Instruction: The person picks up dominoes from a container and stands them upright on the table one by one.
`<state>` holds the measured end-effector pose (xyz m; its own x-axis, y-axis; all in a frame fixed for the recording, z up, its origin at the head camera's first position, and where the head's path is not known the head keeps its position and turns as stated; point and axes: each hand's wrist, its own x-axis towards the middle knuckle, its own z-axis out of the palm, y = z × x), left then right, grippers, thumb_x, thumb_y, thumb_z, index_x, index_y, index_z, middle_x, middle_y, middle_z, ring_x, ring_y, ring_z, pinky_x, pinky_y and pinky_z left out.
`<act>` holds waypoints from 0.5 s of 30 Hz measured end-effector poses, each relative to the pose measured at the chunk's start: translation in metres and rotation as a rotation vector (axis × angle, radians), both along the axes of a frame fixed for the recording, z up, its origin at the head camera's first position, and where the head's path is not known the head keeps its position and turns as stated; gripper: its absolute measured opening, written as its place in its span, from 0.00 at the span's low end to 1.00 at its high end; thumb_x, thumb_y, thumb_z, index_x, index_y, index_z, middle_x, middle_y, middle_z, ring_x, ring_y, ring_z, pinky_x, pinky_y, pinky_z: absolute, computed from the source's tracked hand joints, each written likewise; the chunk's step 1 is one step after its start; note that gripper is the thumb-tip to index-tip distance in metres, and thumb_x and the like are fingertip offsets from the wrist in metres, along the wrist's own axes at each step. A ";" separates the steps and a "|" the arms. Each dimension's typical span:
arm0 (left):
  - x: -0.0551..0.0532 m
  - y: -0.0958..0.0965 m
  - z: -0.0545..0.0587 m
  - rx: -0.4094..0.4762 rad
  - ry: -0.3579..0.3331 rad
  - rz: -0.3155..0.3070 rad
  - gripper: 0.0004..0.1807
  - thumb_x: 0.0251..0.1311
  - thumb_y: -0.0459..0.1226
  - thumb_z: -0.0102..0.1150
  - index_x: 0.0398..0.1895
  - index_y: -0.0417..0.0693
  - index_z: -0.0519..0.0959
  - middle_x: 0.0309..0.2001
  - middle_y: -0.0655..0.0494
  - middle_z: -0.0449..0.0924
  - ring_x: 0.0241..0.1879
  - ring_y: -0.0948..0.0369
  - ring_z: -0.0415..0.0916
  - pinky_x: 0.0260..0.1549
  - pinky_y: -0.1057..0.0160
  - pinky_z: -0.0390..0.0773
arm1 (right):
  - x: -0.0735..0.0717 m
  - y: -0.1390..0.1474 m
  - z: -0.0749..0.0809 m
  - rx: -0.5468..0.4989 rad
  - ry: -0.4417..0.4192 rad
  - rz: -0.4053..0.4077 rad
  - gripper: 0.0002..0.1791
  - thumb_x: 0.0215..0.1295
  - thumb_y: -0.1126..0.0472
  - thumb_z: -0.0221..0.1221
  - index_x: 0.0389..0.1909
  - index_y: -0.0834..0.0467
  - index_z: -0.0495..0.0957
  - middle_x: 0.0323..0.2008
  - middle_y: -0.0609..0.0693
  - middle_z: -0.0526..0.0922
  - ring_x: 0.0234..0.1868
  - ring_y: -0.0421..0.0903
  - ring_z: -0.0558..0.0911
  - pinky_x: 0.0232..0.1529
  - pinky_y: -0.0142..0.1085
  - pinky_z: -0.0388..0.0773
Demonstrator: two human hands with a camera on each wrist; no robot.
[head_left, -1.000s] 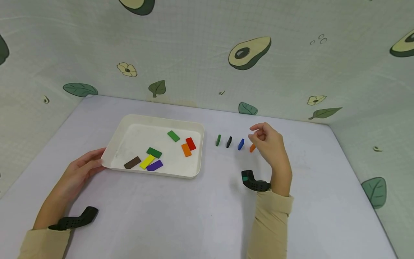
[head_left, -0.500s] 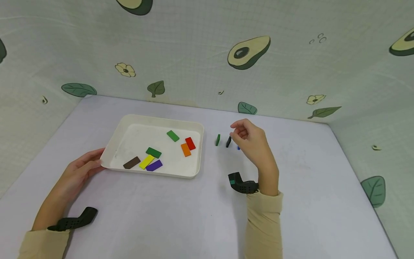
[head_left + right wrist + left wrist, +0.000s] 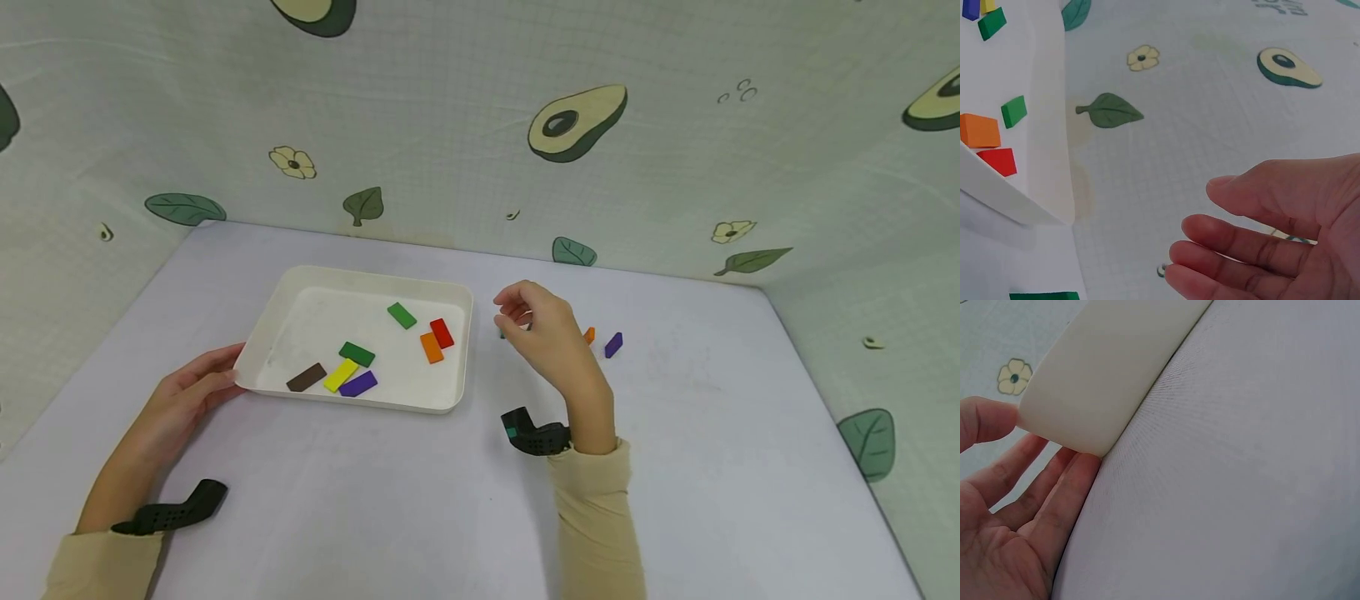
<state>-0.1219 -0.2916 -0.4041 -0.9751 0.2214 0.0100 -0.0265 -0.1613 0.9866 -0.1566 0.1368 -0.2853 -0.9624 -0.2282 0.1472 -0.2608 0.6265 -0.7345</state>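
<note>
White tray [image 3: 322, 325]: on the surface [image 3: 390, 508], one corner at the left hand [image 3: 191, 392], the rest reaching right of it toward the right hand [image 3: 547, 337].
Left hand: clamped on the tray's near corner, thumb at the rim, fingers against the outer wall below.
Right hand: thumb and fingertips apart, fingers loosely bent, just beyond the tray's right end; whether it touches a block cannot be told.
Blocks toward the left hand: inside the tray, the brown block [image 3: 306, 377] is nearest, then the yellow block [image 3: 341, 375], purple block [image 3: 357, 383] and dark green block [image 3: 357, 353].
Blocks toward the right hand: also inside, the red block [image 3: 442, 332], orange block [image 3: 432, 348] and light green block [image 3: 402, 315].
Blocks outside: one green piece [image 3: 1044, 296] near the right hand's fingertips, mostly hidden from the head; an orange piece [image 3: 589, 335] just right of that hand, partly covered; a purple piece [image 3: 613, 345] farther right, upright.
Cloth [image 3: 450, 125]: pale, avocado-printed, beyond both hands.
Sleeves [image 3: 596, 517]: beige, behind each hand.
</note>
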 end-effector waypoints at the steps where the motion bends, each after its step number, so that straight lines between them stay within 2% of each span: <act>1: 0.000 0.000 0.000 0.002 0.003 -0.001 0.20 0.67 0.26 0.43 0.60 0.46 0.70 0.54 0.66 0.75 0.48 0.71 0.77 0.45 0.78 0.76 | 0.000 -0.002 -0.001 0.009 -0.003 0.005 0.09 0.63 0.64 0.56 0.44 0.60 0.74 0.39 0.52 0.78 0.41 0.46 0.77 0.48 0.41 0.78; 5: 0.001 0.000 0.000 0.000 0.011 0.000 0.20 0.67 0.26 0.42 0.60 0.45 0.70 0.55 0.65 0.75 0.48 0.71 0.77 0.45 0.78 0.76 | 0.000 -0.013 -0.003 0.044 -0.031 0.030 0.11 0.63 0.63 0.57 0.45 0.60 0.74 0.41 0.51 0.78 0.43 0.46 0.76 0.50 0.40 0.78; 11: 0.002 0.001 0.001 -0.051 -0.007 0.023 0.20 0.67 0.28 0.44 0.60 0.45 0.70 0.54 0.66 0.75 0.47 0.71 0.77 0.44 0.78 0.76 | 0.000 -0.030 -0.008 0.079 -0.084 0.068 0.12 0.64 0.62 0.57 0.47 0.60 0.73 0.44 0.52 0.77 0.46 0.47 0.75 0.53 0.40 0.77; 15: 0.001 0.000 0.000 -0.019 0.000 0.004 0.20 0.67 0.27 0.43 0.60 0.45 0.70 0.54 0.66 0.75 0.47 0.71 0.77 0.45 0.78 0.76 | -0.001 -0.044 -0.015 0.095 -0.098 0.120 0.11 0.64 0.63 0.57 0.46 0.59 0.74 0.46 0.53 0.77 0.49 0.49 0.75 0.54 0.39 0.76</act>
